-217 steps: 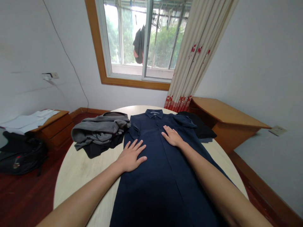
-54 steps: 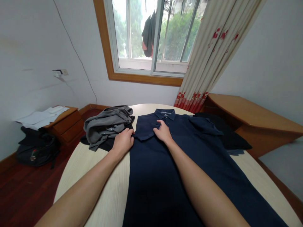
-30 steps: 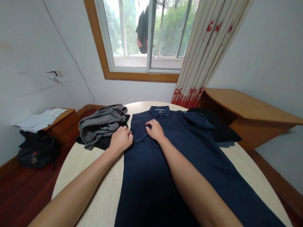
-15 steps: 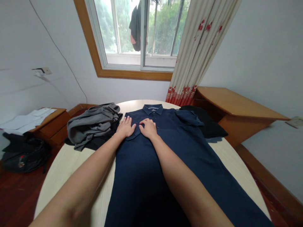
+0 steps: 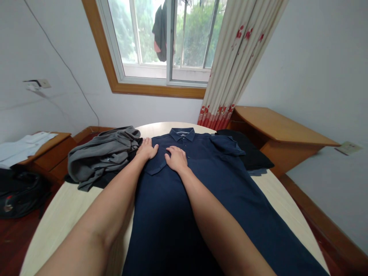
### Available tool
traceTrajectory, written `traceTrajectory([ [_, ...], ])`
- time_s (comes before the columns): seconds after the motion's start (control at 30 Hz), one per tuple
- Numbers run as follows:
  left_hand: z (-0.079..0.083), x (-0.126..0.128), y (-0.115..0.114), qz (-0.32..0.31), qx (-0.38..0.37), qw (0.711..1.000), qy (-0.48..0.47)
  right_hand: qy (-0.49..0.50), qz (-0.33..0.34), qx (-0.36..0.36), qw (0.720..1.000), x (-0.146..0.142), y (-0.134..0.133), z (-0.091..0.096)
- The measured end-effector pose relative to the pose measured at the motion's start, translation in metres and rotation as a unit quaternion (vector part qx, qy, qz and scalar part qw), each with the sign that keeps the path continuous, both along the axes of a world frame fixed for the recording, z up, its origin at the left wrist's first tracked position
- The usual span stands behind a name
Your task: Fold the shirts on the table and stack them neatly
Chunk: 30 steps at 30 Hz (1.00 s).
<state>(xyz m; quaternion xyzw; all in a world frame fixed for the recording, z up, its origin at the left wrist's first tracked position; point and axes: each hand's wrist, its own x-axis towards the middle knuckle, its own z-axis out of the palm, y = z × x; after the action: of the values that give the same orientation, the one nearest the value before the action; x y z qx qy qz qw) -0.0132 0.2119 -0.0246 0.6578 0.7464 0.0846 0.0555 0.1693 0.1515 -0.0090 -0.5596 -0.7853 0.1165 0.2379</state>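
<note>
Navy shirt (image 5: 212, 172) spread mid-frame on the counter (image 5: 57, 214), frame-left sleeve (image 5: 156, 167) apparently folded inward. Our left hand (image 5: 147, 148) rests at its outer edge, our right hand (image 5: 176, 158) inboard; thumbs and fingers apart on both. We judge: smoothing the fold. Next calls for flat, even pressure.

Collared short-sleeved shirt (image 5: 212, 172) at six o'clock is plain navy, heaped garment (image 5: 97, 153) at nine plain grey, clothes pile (image 5: 254, 155) at three black over blue-grey, tabletop (image 5: 63, 216) pale woodgrain, curtain (image 5: 238, 57) at one cream with red floral print, red towards its bottom.
</note>
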Motion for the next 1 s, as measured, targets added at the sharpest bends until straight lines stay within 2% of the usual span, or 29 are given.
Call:
traceTrajectory([
  [0.23, -0.002, -0.004, 0.021, 0.018, 0.004, 1.0, -0.008, -0.047, -0.004, -0.032, 0.998, -0.007, 0.002, -0.004],
  [0.43, 0.014, 0.004, 0.018, 0.033, 0.022, 0.999, 0.002, -0.058, -0.003, -0.026, 0.998, -0.007, 0.0, -0.002],
  [0.5, 0.022, 0.011, 0.006, 0.015, 0.032, 0.999, 0.009, -0.063, -0.004, -0.023, 0.998, -0.007, 0.001, -0.002],
  [0.6, 0.028, 0.025, -0.028, -0.068, 0.051, 0.995, 0.042, -0.073, -0.003, -0.029, 0.997, -0.008, 0.003, -0.002],
  [0.7, 0.024, 0.035, -0.074, -0.123, 0.046, 0.989, 0.071, -0.084, 0.0, -0.036, 0.996, -0.008, 0.005, -0.002],
  [0.8, 0.014, 0.035, -0.115, -0.116, 0.03, 0.989, 0.082, -0.086, -0.001, -0.037, 0.996, -0.008, 0.006, -0.003],
  [0.9, 0.008, 0.029, -0.134, -0.116, 0.038, 0.989, 0.083, -0.085, -0.002, -0.034, 0.996, -0.009, 0.005, -0.003],
  [1.0, 0.007, 0.022, -0.136, -0.124, 0.043, 0.989, 0.07, -0.085, -0.006, -0.03, 0.996, -0.01, 0.004, -0.003],
])
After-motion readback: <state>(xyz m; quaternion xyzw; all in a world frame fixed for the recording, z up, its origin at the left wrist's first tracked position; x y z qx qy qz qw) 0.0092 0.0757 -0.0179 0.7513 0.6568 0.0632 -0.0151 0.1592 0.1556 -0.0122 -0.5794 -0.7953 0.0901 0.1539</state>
